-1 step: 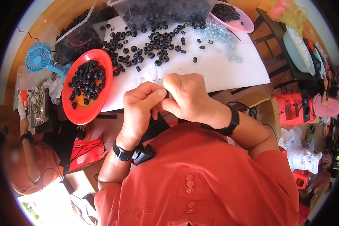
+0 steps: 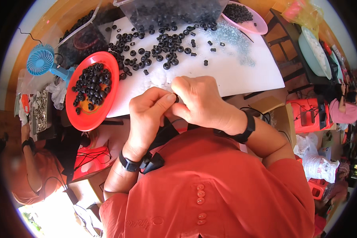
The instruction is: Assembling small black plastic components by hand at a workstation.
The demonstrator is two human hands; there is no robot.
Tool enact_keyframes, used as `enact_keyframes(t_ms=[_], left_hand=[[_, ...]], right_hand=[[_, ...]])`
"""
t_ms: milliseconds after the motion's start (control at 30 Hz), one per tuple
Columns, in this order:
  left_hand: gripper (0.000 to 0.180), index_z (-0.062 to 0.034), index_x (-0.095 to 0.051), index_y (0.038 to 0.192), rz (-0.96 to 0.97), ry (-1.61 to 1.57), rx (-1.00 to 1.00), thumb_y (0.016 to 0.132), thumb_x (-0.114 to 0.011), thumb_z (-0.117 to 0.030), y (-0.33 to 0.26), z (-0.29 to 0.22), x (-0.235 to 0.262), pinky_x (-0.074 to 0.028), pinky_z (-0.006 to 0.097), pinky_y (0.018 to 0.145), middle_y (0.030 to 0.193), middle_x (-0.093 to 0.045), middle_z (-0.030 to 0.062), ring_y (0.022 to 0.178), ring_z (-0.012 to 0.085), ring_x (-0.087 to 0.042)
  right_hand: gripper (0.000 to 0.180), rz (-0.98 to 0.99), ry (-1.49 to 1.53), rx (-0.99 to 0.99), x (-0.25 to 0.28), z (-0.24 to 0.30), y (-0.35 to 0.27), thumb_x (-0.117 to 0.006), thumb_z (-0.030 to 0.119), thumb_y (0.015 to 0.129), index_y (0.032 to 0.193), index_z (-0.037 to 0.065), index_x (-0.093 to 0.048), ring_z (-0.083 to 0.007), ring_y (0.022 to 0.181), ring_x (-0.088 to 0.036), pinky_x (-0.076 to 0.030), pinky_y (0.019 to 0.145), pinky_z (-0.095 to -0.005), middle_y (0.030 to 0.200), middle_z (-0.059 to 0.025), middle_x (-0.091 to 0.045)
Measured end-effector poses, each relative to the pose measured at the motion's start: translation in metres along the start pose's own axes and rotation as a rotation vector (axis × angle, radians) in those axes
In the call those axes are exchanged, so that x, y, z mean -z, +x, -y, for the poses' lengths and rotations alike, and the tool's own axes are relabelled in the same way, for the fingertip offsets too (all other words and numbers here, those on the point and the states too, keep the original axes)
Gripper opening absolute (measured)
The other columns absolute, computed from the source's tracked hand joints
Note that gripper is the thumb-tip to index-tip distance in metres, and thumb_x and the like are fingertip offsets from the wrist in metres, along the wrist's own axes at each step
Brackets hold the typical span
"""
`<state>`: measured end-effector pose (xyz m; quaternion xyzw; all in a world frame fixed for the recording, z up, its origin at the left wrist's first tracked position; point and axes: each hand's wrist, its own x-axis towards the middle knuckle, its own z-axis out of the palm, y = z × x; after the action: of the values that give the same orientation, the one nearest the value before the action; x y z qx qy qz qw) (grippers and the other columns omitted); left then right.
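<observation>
Over the near edge of the white tabletop (image 2: 250,79), my two hands meet in front of my chest. A small black part (image 2: 176,97) shows between the thumb and forefinger of my left hand (image 2: 146,113), which is closed in a pinch. Right beside it, my right hand (image 2: 202,99) is closed with its fingers curled against the same spot; what lies inside its grip is hidden. Just beyond the hands, many loose black round pieces (image 2: 166,45) are scattered. A red plate (image 2: 114,85) holding similar black pieces (image 2: 92,87) is left of my left hand.
A clear bin of black pieces (image 2: 170,16) stands at the far edge, near a pink bowl (image 2: 260,25). Tiny clear bits (image 2: 234,39) lie spread at the right. A blue fan (image 2: 41,60) stands left of the plate. Another person's arm (image 2: 31,166) is at far left.
</observation>
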<state>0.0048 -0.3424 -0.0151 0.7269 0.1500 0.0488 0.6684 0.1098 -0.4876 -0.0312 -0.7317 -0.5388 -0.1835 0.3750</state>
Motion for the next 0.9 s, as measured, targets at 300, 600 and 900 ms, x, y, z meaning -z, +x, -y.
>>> enact_keyframes(t_ms=[300,600,900], left_hand=[[0.024,-0.0025,-0.071,0.101,-0.057,0.526,-0.742,0.077,-0.070,0.005,0.012,0.020,0.005,-0.048,0.040,0.086,0.104,-0.066,0.0101,0.097,0.0316,-0.055],[0.020,-0.0047,-0.072,0.101,-0.042,0.627,-0.726,0.081,-0.073,-0.002,0.020,0.021,0.001,-0.048,0.040,0.086,0.101,-0.068,0.0061,0.097,0.0299,-0.056],[0.022,-0.0043,-0.070,0.096,0.007,0.607,-0.695,0.075,-0.077,-0.002,0.029,0.017,-0.003,-0.047,0.041,0.082,0.093,-0.064,0.0059,0.091,0.0295,-0.055]], right_hand=[[0.018,0.495,-0.158,-0.098,0.013,-0.011,0.018,-0.073,0.012,0.071,0.082,0.004,-0.061,-0.0361,0.065,-0.066,-0.049,0.056,-0.0459,0.072,-0.0134,-0.066],[0.018,0.639,0.057,-0.393,0.023,-0.021,0.039,-0.078,0.012,0.071,0.078,0.002,-0.065,-0.0350,0.068,-0.066,-0.050,0.061,-0.0428,0.070,-0.0155,-0.066],[0.014,0.675,0.375,-0.536,0.029,-0.040,0.035,-0.073,0.000,0.075,0.089,-0.002,-0.070,-0.0257,0.068,-0.067,-0.052,0.066,-0.0347,0.075,-0.0173,-0.069]])
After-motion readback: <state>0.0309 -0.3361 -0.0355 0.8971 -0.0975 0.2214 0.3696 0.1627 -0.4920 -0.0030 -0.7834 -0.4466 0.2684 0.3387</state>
